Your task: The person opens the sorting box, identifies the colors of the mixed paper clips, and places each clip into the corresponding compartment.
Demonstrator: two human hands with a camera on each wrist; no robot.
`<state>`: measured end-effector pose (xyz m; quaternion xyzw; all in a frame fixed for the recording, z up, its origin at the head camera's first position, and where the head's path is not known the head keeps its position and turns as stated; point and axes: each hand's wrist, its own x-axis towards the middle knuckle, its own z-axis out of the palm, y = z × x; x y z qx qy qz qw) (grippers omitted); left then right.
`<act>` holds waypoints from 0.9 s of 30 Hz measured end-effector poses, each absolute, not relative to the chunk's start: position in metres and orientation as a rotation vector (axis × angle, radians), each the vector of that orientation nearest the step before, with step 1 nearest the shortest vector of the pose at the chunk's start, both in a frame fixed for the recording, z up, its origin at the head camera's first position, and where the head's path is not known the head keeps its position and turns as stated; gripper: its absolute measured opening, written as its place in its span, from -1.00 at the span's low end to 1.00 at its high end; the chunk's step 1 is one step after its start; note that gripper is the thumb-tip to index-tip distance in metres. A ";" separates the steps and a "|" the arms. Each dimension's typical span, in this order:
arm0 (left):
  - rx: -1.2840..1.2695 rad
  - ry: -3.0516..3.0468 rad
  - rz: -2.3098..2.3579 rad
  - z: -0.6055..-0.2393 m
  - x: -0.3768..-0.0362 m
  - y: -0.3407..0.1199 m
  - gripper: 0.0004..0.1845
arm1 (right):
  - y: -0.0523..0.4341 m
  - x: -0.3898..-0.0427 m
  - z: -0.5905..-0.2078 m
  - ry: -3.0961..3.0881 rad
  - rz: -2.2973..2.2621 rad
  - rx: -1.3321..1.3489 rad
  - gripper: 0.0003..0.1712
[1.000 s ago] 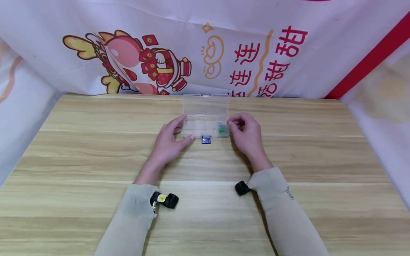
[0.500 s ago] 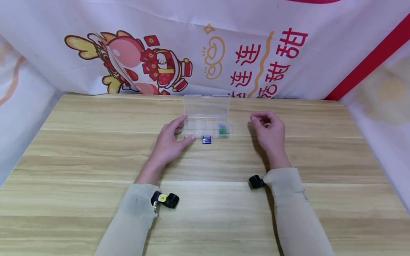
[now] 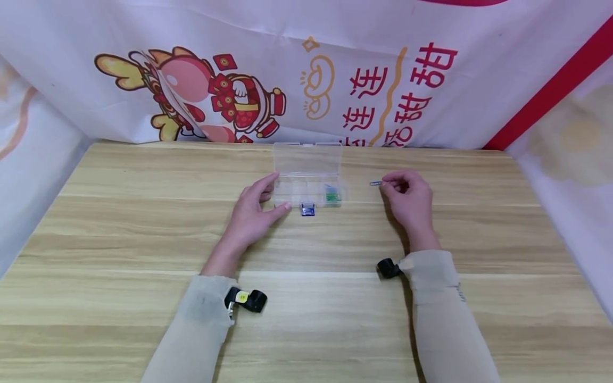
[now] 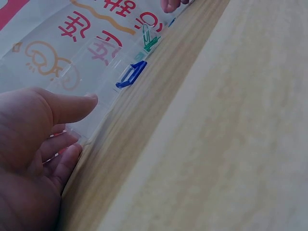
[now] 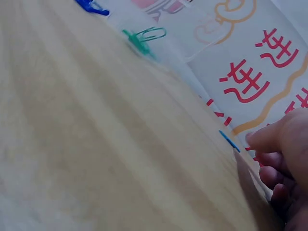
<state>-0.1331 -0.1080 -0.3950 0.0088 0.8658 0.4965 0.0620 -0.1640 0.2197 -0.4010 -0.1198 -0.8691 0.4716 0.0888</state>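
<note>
My left hand [image 3: 254, 213] grips the left end of a clear plastic compartment box [image 3: 292, 199], thumb at the front edge and fingers round the far side. The box's clear lid [image 3: 306, 159] stands raised at the back, and a blue latch [image 3: 308, 210] hangs at its front. Green paper clips [image 3: 332, 196] lie in the front right compartment. Right of the box, a blue paper clip [image 3: 375, 183] lies on the table. Close beside it is my right hand [image 3: 409, 199], fingers loosely curled; the right wrist view shows a small gap between thumb and clip [image 5: 229, 141].
The wooden table [image 3: 306, 324] reaches back to a white printed cloth [image 3: 306, 69] hanging just behind the lid. More cloth hangs along the left and right sides. A black wrist camera [image 3: 246, 299] sits on the left sleeve, another camera [image 3: 388, 268] on the right.
My right hand has moved right, away from the box, with the blue paper clip, then drawn back slightly from it, so more of the clip shows. My left hand has stayed on the box.
</note>
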 end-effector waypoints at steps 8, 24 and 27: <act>0.037 2.617 1.500 -0.395 -0.133 -0.107 -0.17 | 0.220 -0.166 -0.406 -2.672 1.280 -0.281 -0.77; 0.027 2.625 1.498 -0.395 -0.133 -0.108 -0.17 | 0.213 -0.166 -0.400 -2.822 1.148 -0.282 -0.77; 0.028 2.627 1.494 -0.396 -0.133 -0.108 -0.17 | 0.213 -0.166 -0.402 -2.824 1.130 -0.260 -0.76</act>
